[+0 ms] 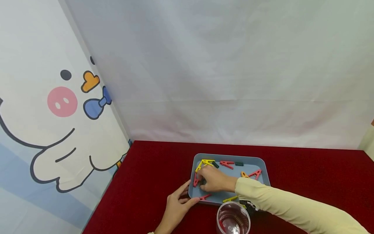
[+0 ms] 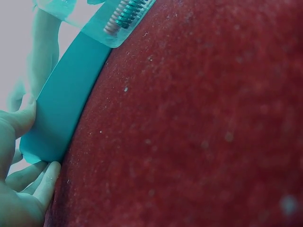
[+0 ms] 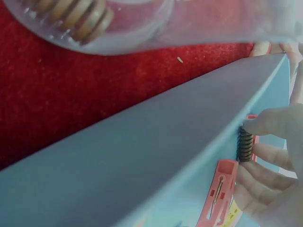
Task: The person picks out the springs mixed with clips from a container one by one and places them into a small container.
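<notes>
A shallow blue-grey tray (image 1: pixel 251 160) holds red and yellow clothespins and dark coil springs. At its near left corner my left hand (image 1: pixel 176 205) grips the tray, thumb on the near wall and fingers round the side, as the left wrist view also shows. Inside the left part of the tray, my right hand (image 1: pixel 217 179) pinches a dark spring (image 3: pixel 245 144) between thumb and fingers. A red clothespin (image 1: pixel 196 180) lies just left of those fingers, and a yellow clothespin (image 1: pixel 199 166) lies beyond it. Another red clothespin (image 3: pixel 220 191) shows close to the hand in the right wrist view.
A clear plastic jar (image 1: pixel 233 218) with several springs inside stands by the tray's near edge. An orange clip (image 1: pixel 244 175) and a red clothespin (image 1: pixel 255 174) lie in the tray's right part. Dark red cloth (image 1: pixel 157 169) covers the table, with a white curtain (image 1: pixel 233 71) behind.
</notes>
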`<move>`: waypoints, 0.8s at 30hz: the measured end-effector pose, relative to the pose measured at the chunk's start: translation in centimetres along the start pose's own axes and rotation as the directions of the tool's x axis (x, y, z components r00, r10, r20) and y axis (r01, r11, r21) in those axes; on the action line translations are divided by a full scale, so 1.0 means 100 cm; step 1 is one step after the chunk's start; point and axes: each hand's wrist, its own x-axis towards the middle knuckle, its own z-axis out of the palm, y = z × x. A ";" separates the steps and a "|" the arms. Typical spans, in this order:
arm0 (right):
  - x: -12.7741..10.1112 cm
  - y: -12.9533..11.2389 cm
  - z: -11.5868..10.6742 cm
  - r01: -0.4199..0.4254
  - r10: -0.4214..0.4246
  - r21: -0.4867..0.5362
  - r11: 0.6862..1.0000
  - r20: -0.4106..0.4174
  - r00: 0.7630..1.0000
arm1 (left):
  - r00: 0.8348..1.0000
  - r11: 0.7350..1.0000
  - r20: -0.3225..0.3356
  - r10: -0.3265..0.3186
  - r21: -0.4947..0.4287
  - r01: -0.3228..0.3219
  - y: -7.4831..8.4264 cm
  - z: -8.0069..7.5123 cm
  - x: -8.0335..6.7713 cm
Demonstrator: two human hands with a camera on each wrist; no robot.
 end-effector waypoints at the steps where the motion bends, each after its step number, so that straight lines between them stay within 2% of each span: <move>1: -0.001 0.001 0.000 0.006 -0.006 0.006 1.000 0.003 1.000 | 1.000 1.000 0.000 0.000 -0.001 0.000 0.000 0.000 0.000; 15: -0.010 0.002 -0.007 0.041 -0.042 0.167 0.985 0.001 0.999 | 1.000 1.000 -0.003 -0.004 -0.001 0.004 -0.001 0.000 -0.001; 24: -0.023 0.000 -0.015 -0.041 0.039 0.305 0.952 0.012 0.999 | 1.000 1.000 -0.004 -0.016 0.015 0.016 0.000 0.003 0.000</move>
